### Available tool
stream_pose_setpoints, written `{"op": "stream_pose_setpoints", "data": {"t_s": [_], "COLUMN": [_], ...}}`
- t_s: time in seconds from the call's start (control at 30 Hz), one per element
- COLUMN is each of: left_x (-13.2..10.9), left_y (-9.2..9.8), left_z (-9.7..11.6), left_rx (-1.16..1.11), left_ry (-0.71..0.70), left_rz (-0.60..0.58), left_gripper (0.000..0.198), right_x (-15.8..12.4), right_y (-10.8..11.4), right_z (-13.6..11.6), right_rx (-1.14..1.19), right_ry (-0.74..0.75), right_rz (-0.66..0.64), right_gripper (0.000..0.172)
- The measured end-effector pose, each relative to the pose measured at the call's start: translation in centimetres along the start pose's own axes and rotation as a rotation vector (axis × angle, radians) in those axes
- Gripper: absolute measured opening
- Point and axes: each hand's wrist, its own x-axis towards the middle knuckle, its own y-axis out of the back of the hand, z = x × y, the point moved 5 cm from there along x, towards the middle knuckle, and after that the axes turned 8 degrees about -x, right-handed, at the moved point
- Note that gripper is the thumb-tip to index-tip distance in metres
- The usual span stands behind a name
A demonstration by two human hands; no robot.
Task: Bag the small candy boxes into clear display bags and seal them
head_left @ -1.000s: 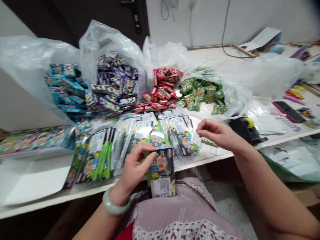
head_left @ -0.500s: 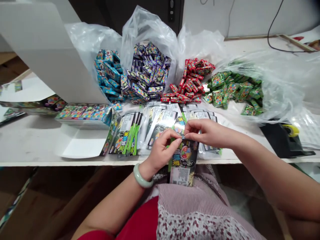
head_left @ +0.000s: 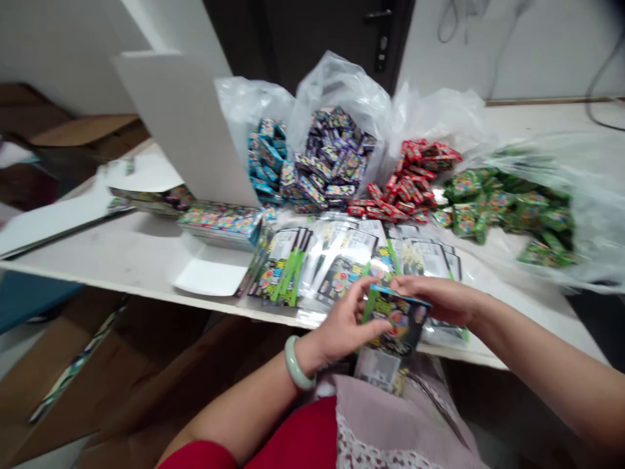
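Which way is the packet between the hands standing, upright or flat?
Upright: the packet stands on end between left hand and right hand, barcode end down.

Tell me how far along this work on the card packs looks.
Done, it seems: clear-sleeved card packs lie spread on the white table. In hand: one printed card pack between the left hand and right hand. Left: blue packets, purple packets, red packets and green packets heaped in plastic bags.

Ahead of me stands a dark brown door [head_left: 312, 45] with a metal handle [head_left: 383, 32], set in a white wall [head_left: 532, 58]; a thin black cable [head_left: 589, 98] hangs against it; my long white table [head_left: 131, 254] stands above flattened brown cardboard [head_left: 146, 345] on the floor.
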Motion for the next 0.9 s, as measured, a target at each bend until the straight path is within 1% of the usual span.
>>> {"op": "stream_pose_setpoints", "data": {"t_s": [0.03,0.07,0.1,0.13,0.17,0.2,0.23,0.3,0.33,0.37,0.4,0.43,0.47,0.5,0.57,0.6,0.67,0.73,0.77,0.8,0.83,0.87,0.9], "left_x": [-0.9,-1.8,-2.7,-3.6,-4.4,-5.2,-6.0,-7.6,-8.2,-8.3,-7.7,-6.6,-5.3,-4.2,-2.6,-2.1,-1.8,-1.9,-1.9,-1.9,-1.7,-1.6,-1.2], "left_y": [0.0,0.3,0.9,1.9,3.2,4.9,7.1,12.2,14.7,17.0,19.1,21.1,22.9,24.7,27.4,28.3,29.5,29.8,29.5,28.8,27.7,26.2,24.1], "left_z": [0.1,0.6,1.7,3.4,5.5,8.0,10.6,15.8,17.9,19.3,19.9,19.7,19.0,18.1,15.9,14.9,13.2,12.2,11.9,11.6,11.3,10.9,10.2], "left_rx": [-0.060,-0.084,-0.069,-0.017,0.062,0.153,0.245,0.476,0.649,0.837,1.017,1.193,1.352,1.397,1.448,1.451,1.453,1.433,1.419,1.403,1.384,1.361,1.330], "left_ry": [0.062,0.096,0.093,0.059,-0.003,-0.089,-0.181,-0.428,-0.546,-0.626,-0.647,-0.615,-0.550,-0.509,-0.442,-0.414,-0.364,-0.334,-0.338,-0.360,-0.396,-0.449,-0.483], "left_rz": [-0.045,-0.076,-0.081,-0.055,-0.011,0.073,0.195,0.527,0.671,0.749,0.756,0.686,0.595,0.556,0.479,0.454,0.414,0.399,0.411,0.445,0.496,0.563,0.599], "left_gripper": [0.039,0.038,0.037,0.036,0.035,0.034,0.033,0.029,0.028,0.028,0.027,0.026,0.026,0.027,0.031,0.034,0.039,0.042,0.042,0.041,0.040,0.038,0.037], "right_x": [-0.2,-0.5,-0.7,-1.0,-1.2,-1.3,-1.3,-1.1,-0.7,-0.3,0.3,1.0,1.6,2.2,3.1,3.4,3.5,3.4,3.5,3.7,4.0,4.6,5.2], "right_y": [-0.2,-0.3,-0.2,0.2,1.0,1.8,2.6,3.5,3.4,2.8,1.9,0.7,-0.6,-1.9,-4.0,-4.6,-4.9,-4.2,-3.4,-2.3,-1.1,0.1,1.3], "right_z": [0.2,0.2,0.1,0.0,-0.1,-0.4,-0.6,-1.0,-1.1,-1.3,-1.4,-1.6,-1.8,-1.9,-1.9,-1.7,-1.4,-1.4,-1.7,-2.2,-2.8,-3.6,-4.3], "right_rx": [0.027,0.025,-0.001,-0.046,-0.110,-0.176,-0.223,-0.278,-0.298,-0.324,-0.363,-0.412,-0.463,-0.506,-0.579,-0.610,-0.665,-0.719,-0.744,-0.768,-0.798,-0.839,-0.889], "right_ry": [-0.010,0.001,0.015,0.034,0.071,0.114,0.150,0.189,0.184,0.174,0.165,0.166,0.181,0.208,0.270,0.293,0.330,0.361,0.378,0.393,0.404,0.409,0.408], "right_rz": [-0.006,-0.004,-0.001,0.027,0.093,0.175,0.257,0.383,0.403,0.395,0.363,0.315,0.257,0.205,0.126,0.102,0.074,0.071,0.096,0.148,0.233,0.344,0.476], "right_gripper": [0.027,0.026,0.025,0.024,0.024,0.024,0.024,0.026,0.026,0.028,0.030,0.032,0.034,0.036,0.036,0.034,0.029,0.026,0.025,0.025,0.026,0.027,0.029]}}
